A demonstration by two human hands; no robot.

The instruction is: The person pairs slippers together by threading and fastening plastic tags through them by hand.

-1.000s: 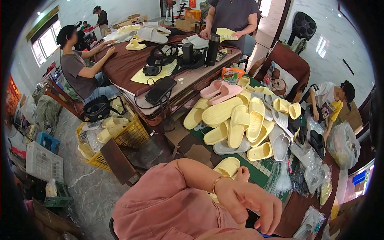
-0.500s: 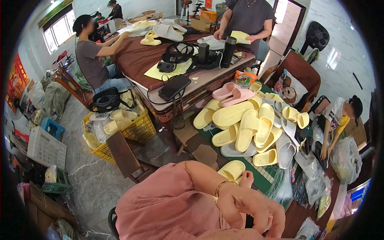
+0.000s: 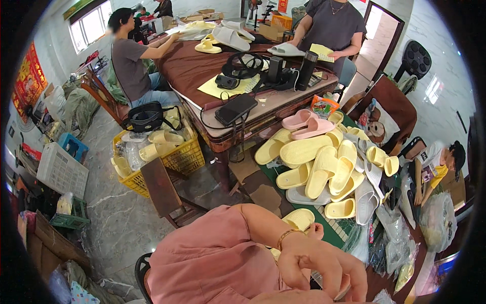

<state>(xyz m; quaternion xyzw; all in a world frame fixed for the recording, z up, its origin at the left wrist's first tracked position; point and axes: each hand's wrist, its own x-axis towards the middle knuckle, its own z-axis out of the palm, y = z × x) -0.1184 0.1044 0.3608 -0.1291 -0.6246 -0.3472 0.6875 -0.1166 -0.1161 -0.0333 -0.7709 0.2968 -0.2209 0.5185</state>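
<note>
My left arm, in a pink sleeve with a bracelet at the wrist, reaches across the lower middle. My left hand (image 3: 324, 261) is bent over with curled fingers pointing down; what they close on is hidden. Skin at the lower edge appears to be my right hand (image 3: 298, 297), mostly cut off. Fingertips show just beyond my left wrist; I cannot tell whose hand they belong to. A yellow slipper (image 3: 298, 219) lies right behind them, partly covered. Farther off is a heap of yellow slippers (image 3: 320, 172), with pink slippers (image 3: 314, 127) and grey slippers (image 3: 365, 202) among them.
A brown-covered table (image 3: 185, 63) holds slippers, a phone (image 3: 237, 110) and a black bottle (image 3: 307, 71). Left of it stand a yellow crate (image 3: 185, 157) and a wooden stool (image 3: 159, 185). Clear plastic bags (image 3: 438, 223) lie at right. Other people sit or stand around.
The whole view has shifted slightly, so the surroundings sit farther right. My left hand keeps nearly the same pose. The person at far right leans a little differently.
</note>
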